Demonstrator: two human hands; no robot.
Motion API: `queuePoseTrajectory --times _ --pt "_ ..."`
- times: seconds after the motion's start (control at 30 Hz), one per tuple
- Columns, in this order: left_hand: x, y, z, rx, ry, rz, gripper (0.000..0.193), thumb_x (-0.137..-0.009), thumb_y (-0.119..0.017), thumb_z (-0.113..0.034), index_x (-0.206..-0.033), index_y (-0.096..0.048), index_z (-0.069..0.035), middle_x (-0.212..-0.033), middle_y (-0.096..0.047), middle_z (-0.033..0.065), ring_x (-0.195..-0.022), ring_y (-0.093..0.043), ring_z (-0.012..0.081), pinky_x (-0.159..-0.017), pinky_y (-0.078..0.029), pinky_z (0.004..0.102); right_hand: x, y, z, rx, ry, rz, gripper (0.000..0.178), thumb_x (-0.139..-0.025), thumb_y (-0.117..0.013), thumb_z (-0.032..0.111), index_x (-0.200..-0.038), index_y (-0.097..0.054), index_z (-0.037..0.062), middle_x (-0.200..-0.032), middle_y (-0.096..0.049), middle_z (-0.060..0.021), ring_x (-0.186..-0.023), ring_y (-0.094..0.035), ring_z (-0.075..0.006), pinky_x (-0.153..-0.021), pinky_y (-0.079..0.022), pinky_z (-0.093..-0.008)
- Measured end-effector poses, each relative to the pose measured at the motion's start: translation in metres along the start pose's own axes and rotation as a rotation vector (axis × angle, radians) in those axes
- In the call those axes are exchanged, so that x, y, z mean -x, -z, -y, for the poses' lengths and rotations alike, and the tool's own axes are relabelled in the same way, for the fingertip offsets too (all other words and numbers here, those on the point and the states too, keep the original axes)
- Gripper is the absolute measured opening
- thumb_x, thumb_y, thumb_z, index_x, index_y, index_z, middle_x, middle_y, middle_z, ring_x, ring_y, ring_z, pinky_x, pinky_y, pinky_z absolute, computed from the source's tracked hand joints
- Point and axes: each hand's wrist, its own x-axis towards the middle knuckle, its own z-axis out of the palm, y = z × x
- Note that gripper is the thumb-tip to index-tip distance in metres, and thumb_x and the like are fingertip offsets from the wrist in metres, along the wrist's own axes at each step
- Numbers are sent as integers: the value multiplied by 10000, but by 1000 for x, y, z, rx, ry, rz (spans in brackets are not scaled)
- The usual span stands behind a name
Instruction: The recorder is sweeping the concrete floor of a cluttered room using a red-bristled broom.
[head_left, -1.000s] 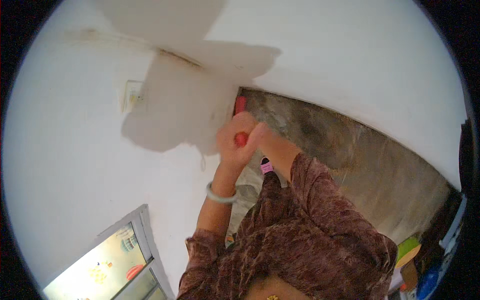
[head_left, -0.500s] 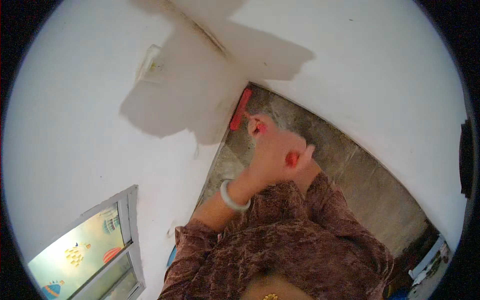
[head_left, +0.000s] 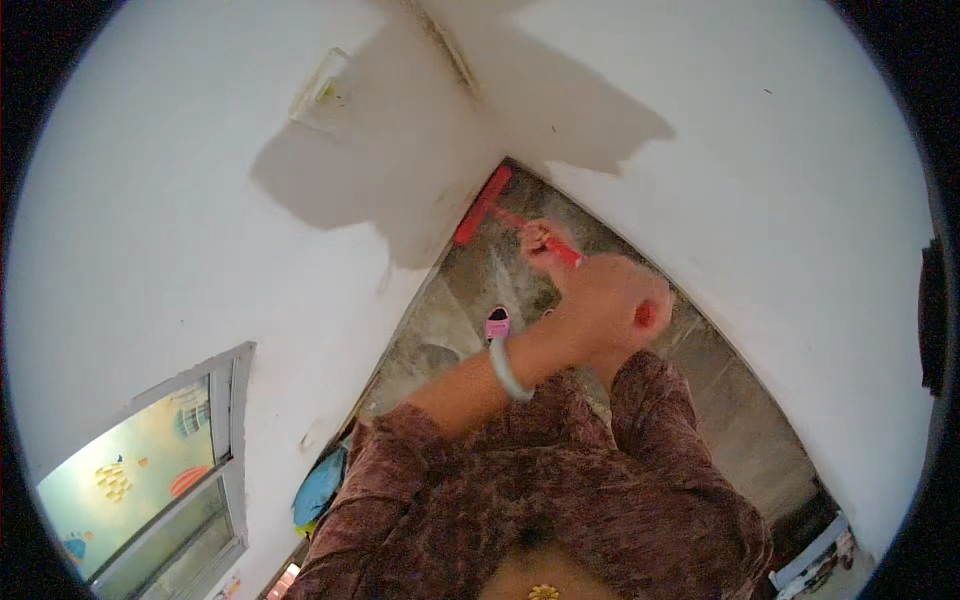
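Both my fists are closed round the stick of a red wiper (head_left: 568,254), one behind the other. My left hand (head_left: 608,298) has the near end, and the red tip of the stick shows out of that fist. My right hand (head_left: 545,243) is clamped farther down, with a short red stretch of stick between the two. My left hand and forearm cover my right wrist, and my left hand is a little blurred.

Beyond my right hand the thin stick slants to the wiper's red bar (head_left: 483,207), down on the floor (head_left: 735,400) in the corner. The bar lies along the foot of the left wall (head_left: 330,290); whether it touches the wall I can't tell.

A pale bangle (head_left: 507,372) circles my left wrist. Beneath that forearm a pink shoe (head_left: 498,325) shows on the floor. My brown clothes (head_left: 560,510) fill the lower middle, a gold pendant (head_left: 543,592) at the bottom edge.

A broad shadow (head_left: 340,170) falls over the left wall and onto the right wall (head_left: 800,200). A pale plate (head_left: 318,88) is fixed on the left wall, with a framed window (head_left: 140,490) lower down and something blue (head_left: 322,488) just beside my left sleeve.
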Motion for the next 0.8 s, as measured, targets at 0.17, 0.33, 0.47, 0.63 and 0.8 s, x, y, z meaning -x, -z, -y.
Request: queuePoseTrajectory --times 0.17,0.33,0.47,0.63,0.8 --pt "1 -8 -10 119 -37 208 252 -718 -577 -262 -537 -488 -110 -545 -507 104 -534 -526 332 -510 -388 434 31 44 14 -122 13 43 102 -778 -519 73 -701 -453 64 -563 -461 -4 -449 -422 -122 -451 -346 -244" --pt "17 34 -39 89 -35 257 115 -621 -616 -221 -581 -554 -133 -580 -551 77 -560 -563 294 -504 -421 414 49 -8 -40 -163 -10 -49 64 -803 -486 49 -752 -449 39 -580 -423 12 -434 -417 -97 -401 -347 -227" --pt "6 8 1 131 -27 180 138 -605 -622 -225 -560 -529 -135 -562 -533 78 -555 -553 307 -496 -405 431 15 -1 -9 -10 5 -80 142 -803 -519 100 -690 -435 78 -574 -444 -7 -457 -437 -120 -433 -351 -247" --pt "9 -10 -1 109 -12 231 159 -598 -622 -239 -551 -510 -136 -572 -540 77 -563 -561 303 -489 -396 438 37 34 4 -190 -96 19 96 -809 -507 94 -736 -450 67 -580 -452 -4 -470 -462 -122 -445 -377 -248" --pt "28 31 -37 203 -65 260 112 -613 -607 -211 -577 -537 -131 -580 -547 78 -564 -559 317 -493 -401 445 71 19 -35 -202 -40 54 79 -829 -466 51 -778 -425 6 -596 -443 2 -500 -467 -108 -472 -379 -251"
